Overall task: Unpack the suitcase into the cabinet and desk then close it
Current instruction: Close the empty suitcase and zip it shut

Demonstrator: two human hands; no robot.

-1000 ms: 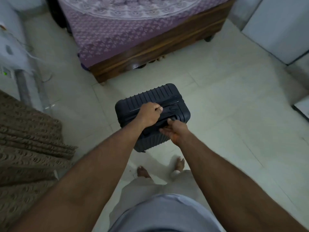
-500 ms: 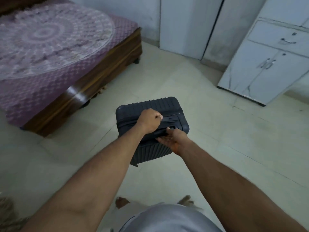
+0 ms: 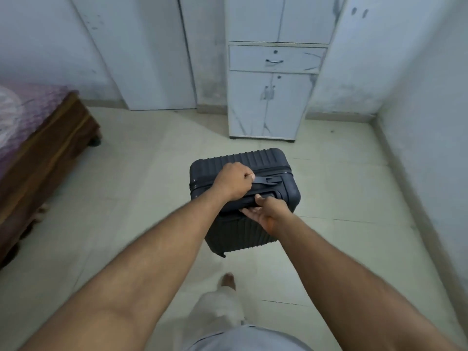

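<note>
Left hand [image 3: 234,182] grips the suitcase [image 3: 255,160] top handle; right hand [image 3: 266,211] clasps its edge, fingertips hidden underneath.

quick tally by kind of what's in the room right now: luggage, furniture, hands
luggage: 1, the dark suitcase
furniture: 2, the white cabinet and the bed
hands: 2, the left hand and the right hand, both on the suitcase
total: 5
</note>
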